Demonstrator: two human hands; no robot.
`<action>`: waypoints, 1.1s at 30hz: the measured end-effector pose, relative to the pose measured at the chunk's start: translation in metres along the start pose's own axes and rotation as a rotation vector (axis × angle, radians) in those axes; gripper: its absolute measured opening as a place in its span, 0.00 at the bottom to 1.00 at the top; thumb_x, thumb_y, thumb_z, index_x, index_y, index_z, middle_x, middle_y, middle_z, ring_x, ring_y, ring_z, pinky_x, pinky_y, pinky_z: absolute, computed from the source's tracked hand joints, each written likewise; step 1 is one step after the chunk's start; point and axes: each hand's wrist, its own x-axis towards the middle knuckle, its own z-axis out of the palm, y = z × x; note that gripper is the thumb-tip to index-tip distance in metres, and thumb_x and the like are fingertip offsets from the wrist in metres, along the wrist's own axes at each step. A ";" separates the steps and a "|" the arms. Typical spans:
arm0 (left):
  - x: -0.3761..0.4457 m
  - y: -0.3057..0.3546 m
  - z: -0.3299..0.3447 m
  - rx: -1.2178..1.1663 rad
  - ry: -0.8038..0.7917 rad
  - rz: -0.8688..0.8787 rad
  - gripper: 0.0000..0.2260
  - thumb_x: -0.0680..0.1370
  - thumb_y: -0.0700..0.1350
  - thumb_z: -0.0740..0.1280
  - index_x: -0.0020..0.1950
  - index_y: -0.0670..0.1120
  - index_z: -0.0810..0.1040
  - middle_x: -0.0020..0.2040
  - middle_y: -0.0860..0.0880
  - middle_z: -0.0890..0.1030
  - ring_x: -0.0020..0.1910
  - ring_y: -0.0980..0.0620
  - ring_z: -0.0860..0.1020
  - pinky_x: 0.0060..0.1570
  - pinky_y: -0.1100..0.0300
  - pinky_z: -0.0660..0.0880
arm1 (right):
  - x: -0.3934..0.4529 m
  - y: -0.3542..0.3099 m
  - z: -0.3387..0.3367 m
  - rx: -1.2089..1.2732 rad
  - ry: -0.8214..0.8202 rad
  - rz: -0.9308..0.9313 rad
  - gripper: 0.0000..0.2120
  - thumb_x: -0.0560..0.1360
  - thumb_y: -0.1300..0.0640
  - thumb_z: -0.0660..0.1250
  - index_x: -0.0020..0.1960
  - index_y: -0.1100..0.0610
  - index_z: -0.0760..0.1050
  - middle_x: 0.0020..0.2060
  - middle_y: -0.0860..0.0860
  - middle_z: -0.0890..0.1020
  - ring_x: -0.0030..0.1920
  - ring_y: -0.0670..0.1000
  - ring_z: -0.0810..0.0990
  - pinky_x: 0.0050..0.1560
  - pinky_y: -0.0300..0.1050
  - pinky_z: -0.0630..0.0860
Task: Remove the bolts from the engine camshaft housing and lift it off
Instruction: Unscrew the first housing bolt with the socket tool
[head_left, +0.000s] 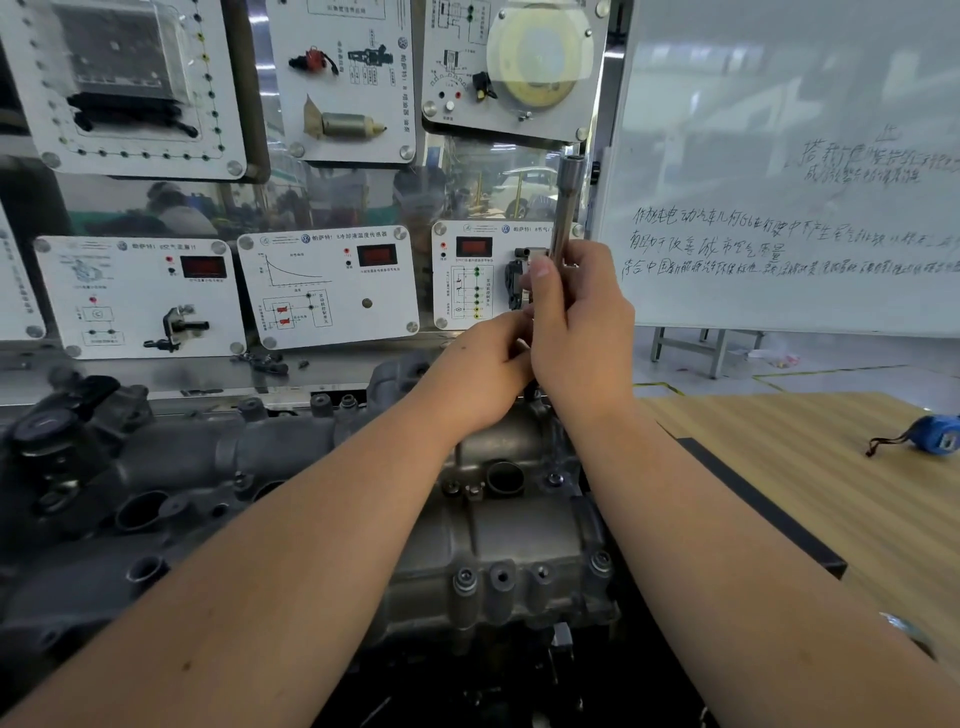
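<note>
The grey camshaft housing lies across the lower middle, atop the engine. Several bolts show along its near right edge, one of them a bolt near the front and another bolt further right. My right hand grips a long chrome socket wrench that stands upright over the housing's far right end. My left hand is curled beside it and holds the tool's lower part. The tool's tip and whatever it sits on are hidden behind both hands.
White training panels with sensors stand just behind the engine. A whiteboard fills the upper right. To the right is a wooden table with a blue tape measure on it. A black strip edges the table.
</note>
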 end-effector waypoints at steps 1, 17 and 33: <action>0.000 0.000 0.000 0.009 0.003 -0.009 0.08 0.82 0.41 0.62 0.52 0.54 0.77 0.43 0.55 0.83 0.42 0.61 0.80 0.40 0.64 0.76 | 0.000 -0.001 0.000 -0.006 -0.001 -0.007 0.10 0.83 0.50 0.60 0.60 0.54 0.73 0.45 0.48 0.85 0.44 0.51 0.83 0.46 0.48 0.78; -0.001 0.001 0.002 0.006 -0.021 0.017 0.11 0.83 0.44 0.60 0.51 0.62 0.73 0.48 0.54 0.84 0.45 0.59 0.80 0.47 0.58 0.77 | 0.000 -0.003 0.000 -0.012 -0.005 -0.008 0.12 0.84 0.51 0.56 0.55 0.55 0.76 0.45 0.46 0.83 0.44 0.48 0.81 0.45 0.45 0.75; 0.002 -0.003 0.003 0.016 -0.022 0.023 0.09 0.84 0.44 0.60 0.55 0.57 0.76 0.47 0.54 0.84 0.45 0.59 0.81 0.46 0.60 0.76 | 0.000 -0.004 -0.002 -0.007 -0.001 0.009 0.11 0.84 0.51 0.58 0.57 0.56 0.75 0.43 0.47 0.83 0.43 0.48 0.81 0.46 0.45 0.76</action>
